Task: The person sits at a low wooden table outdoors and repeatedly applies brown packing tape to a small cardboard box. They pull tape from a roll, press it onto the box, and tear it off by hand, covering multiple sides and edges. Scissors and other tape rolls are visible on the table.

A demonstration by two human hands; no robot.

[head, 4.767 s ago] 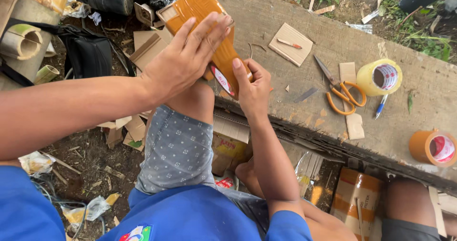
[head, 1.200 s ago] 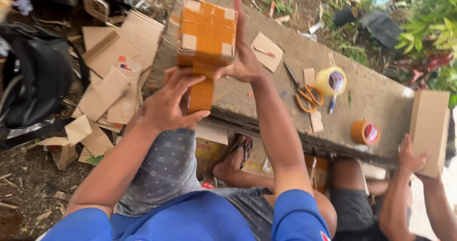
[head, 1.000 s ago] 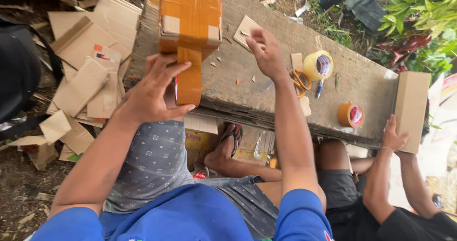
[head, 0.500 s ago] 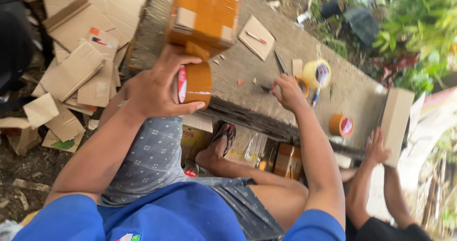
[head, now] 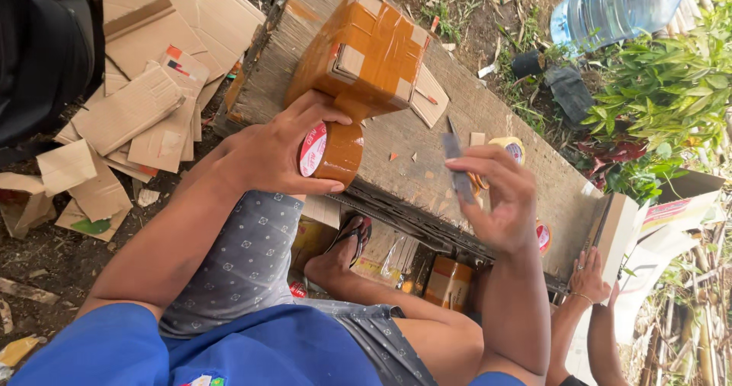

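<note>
With the cardboard box [head: 366,46] on the bench [head: 496,127] largely taped, the left hand [head: 278,153] clasps the brown tape roll [head: 332,153] whose strip remains uncut, while the right hand [head: 496,203] pinches a cutter blade [head: 455,165].

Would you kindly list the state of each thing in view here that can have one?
Taped box: closed, wrapped in brown tape, resting on the wooden plank.
Brown tape roll: held in the left hand, its strip running up to the box.
Small blade: pinched upright in the right hand.
Water bottle: lying on its side.
Cardboard scraps: flat, piled on the ground.
</note>
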